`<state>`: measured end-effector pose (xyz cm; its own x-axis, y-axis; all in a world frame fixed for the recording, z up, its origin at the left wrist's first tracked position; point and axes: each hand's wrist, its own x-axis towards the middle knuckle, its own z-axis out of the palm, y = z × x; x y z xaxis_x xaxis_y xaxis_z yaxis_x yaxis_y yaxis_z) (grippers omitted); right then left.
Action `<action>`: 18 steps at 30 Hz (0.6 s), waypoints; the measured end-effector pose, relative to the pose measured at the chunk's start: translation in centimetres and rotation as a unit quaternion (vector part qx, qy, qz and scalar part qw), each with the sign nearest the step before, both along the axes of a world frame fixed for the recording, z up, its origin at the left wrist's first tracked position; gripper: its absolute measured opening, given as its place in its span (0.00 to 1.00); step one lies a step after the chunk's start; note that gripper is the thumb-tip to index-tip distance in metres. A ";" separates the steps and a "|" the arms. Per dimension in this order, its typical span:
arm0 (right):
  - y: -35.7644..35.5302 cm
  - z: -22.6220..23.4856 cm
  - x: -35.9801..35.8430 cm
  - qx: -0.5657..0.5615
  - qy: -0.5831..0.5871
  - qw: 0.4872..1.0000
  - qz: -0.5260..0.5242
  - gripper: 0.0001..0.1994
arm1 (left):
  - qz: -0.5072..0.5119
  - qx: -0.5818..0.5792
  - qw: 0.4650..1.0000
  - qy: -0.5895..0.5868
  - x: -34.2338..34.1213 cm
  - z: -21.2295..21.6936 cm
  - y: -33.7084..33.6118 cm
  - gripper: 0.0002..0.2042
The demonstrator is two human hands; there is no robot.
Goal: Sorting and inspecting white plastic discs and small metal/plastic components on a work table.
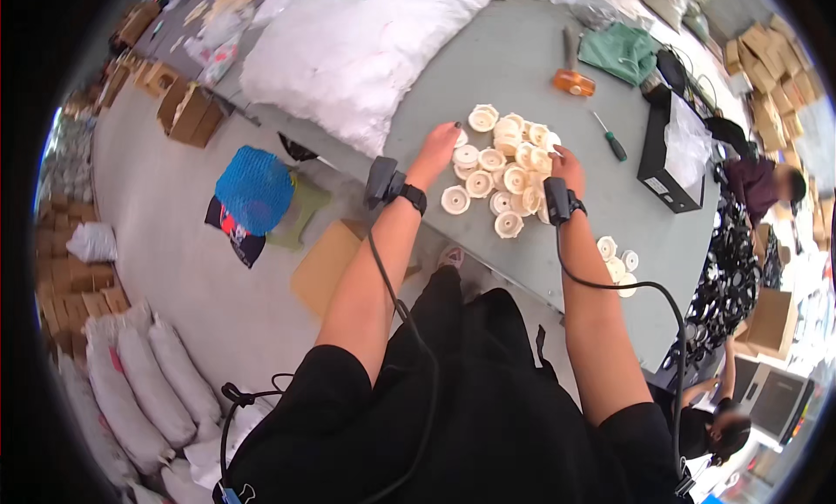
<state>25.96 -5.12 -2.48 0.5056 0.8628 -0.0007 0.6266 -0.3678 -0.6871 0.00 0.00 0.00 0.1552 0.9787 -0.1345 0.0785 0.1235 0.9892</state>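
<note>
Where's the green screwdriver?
In the head view, the screwdriver is right of centre on the grey table, between the pale round parts and the black box, just below the orange mallet.

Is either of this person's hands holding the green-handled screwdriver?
No, the screwdriver lies on the grey table, while the left hand and right hand are at the cream round pieces.

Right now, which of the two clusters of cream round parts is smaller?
The small cluster beside the right forearm; the larger pile lies between left hand and right hand.
</note>
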 end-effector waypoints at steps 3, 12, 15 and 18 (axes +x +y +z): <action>2.6 0.4 -2.3 0.138 -0.033 0.989 -0.026 0.14 | 0.041 -0.087 0.995 0.002 -6.0 2.7 -2.1 0.20; -15.5 -4.2 -32.5 0.103 0.339 0.836 0.418 0.04 | 0.194 -0.103 0.975 -0.038 -26.2 -3.1 -28.9 0.12; -15.7 -19.2 -31.4 -0.094 0.510 0.584 0.625 0.08 | 0.146 -0.224 0.961 -0.070 -31.0 0.2 -31.0 0.15; -27.0 -15.2 -42.6 -0.351 0.270 0.533 0.721 0.11 | 0.375 -0.229 0.897 -0.037 -45.3 -3.1 -46.6 0.18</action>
